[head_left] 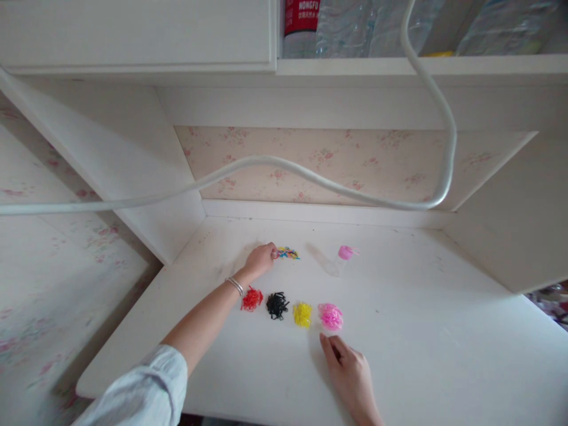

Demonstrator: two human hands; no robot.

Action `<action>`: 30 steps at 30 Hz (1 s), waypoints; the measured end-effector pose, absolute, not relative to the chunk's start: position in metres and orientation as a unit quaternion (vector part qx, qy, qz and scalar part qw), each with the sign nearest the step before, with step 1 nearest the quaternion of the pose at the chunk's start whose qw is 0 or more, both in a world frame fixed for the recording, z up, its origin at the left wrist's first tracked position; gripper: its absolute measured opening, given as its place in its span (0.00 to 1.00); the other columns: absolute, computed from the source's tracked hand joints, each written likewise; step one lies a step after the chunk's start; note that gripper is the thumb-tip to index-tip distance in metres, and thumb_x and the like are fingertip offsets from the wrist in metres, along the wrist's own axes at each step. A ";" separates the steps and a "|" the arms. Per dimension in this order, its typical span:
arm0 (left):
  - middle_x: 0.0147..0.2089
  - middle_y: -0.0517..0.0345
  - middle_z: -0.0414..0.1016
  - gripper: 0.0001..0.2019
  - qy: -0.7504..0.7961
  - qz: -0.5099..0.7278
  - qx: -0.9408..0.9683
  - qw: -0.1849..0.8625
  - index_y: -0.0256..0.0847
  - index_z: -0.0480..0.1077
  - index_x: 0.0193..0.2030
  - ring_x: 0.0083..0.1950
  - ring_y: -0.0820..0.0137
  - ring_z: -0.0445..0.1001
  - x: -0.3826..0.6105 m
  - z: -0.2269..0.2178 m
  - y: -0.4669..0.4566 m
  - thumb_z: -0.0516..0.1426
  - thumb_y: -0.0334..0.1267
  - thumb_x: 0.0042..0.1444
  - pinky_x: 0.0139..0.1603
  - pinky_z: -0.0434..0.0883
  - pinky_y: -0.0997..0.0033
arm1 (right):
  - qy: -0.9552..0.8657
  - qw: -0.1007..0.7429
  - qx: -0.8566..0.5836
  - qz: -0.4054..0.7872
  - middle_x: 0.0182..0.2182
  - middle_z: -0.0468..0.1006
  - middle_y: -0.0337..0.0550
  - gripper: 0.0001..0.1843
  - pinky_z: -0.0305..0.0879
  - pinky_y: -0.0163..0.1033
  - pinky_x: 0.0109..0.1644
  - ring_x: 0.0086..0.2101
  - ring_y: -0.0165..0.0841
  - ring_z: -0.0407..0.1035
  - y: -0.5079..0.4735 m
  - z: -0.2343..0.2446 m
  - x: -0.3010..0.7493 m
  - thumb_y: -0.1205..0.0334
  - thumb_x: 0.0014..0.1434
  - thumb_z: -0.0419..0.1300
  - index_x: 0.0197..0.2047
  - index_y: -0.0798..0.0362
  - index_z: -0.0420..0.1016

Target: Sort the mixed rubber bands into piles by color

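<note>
My left hand (261, 259) reaches to the back of the white desk. Its fingers are pinched at the left edge of a pile of multicoloured rubber bands (288, 253). Under that wrist and to its right lie sorted piles: red bands (252, 299), black bands (277, 305), yellow bands (302, 315) and pink bands (331, 316). Just in front of the pink pile is my right hand (348, 368), thumb and fingers drawn together; whatever may be between them is too small to make out. A small clear container with a pink lid (345, 252) stands behind the pink pile.
The white desk (421, 331) has a back ledge and side panels. A thick white cable (275, 161) curves across the view above the desk. Overhead, a shelf (399, 66) holds a red-labelled bottle (302, 21) and other clear plastic bottles.
</note>
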State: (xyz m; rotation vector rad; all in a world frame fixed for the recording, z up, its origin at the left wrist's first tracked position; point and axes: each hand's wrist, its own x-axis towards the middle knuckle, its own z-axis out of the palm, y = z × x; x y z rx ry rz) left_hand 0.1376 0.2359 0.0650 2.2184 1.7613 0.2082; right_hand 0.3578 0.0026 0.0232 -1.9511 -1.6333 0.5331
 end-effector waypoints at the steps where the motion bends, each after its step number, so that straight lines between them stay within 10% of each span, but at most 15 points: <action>1: 0.52 0.51 0.69 0.16 0.612 0.077 0.773 0.149 0.38 0.65 0.53 0.48 0.67 0.71 0.137 0.065 0.237 0.53 0.42 0.60 0.48 0.71 0.59 | -0.605 0.268 -0.723 0.198 0.17 0.71 0.37 0.28 0.55 0.28 0.25 0.19 0.25 0.62 0.003 0.023 0.358 0.42 0.62 0.43 0.24 0.50 0.71; 22: 0.50 0.52 0.70 0.15 0.591 0.135 0.781 0.152 0.38 0.67 0.50 0.48 0.68 0.71 0.122 0.060 0.244 0.53 0.42 0.60 0.49 0.70 0.58 | -0.600 0.265 -0.724 0.213 0.18 0.71 0.36 0.26 0.53 0.28 0.25 0.20 0.26 0.63 0.002 0.024 0.358 0.43 0.63 0.44 0.24 0.50 0.70; 30: 0.43 0.56 0.73 0.15 0.599 0.164 0.769 0.149 0.45 0.76 0.43 0.45 0.71 0.72 0.120 0.059 0.242 0.50 0.29 0.57 0.50 0.66 0.72 | -0.596 0.259 -0.728 0.217 0.18 0.69 0.34 0.25 0.52 0.28 0.26 0.20 0.25 0.61 0.002 0.021 0.359 0.42 0.61 0.45 0.24 0.49 0.69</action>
